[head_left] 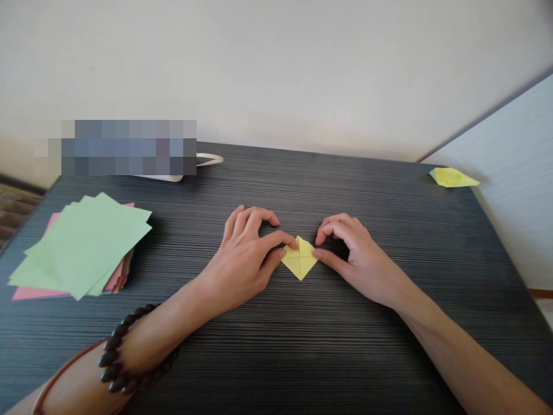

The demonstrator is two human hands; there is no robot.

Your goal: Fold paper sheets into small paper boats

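A small folded yellow paper [299,260], diamond-shaped with creases across it, lies flat on the dark ridged table [302,346]. My left hand [244,256] rests at its left side, thumb and forefinger pinched on the paper's left corner. At the right side my right hand [356,259] has its thumb tip pressed on the right corner, the other fingers curled above. A dark bead bracelet [129,351] circles my left wrist.
A stack of coloured paper sheets [82,248], green on top and pink beneath, lies at the left. A finished yellow folded piece [451,177] sits at the far right corner. A white object with a loop handle [203,161] stands at the back.
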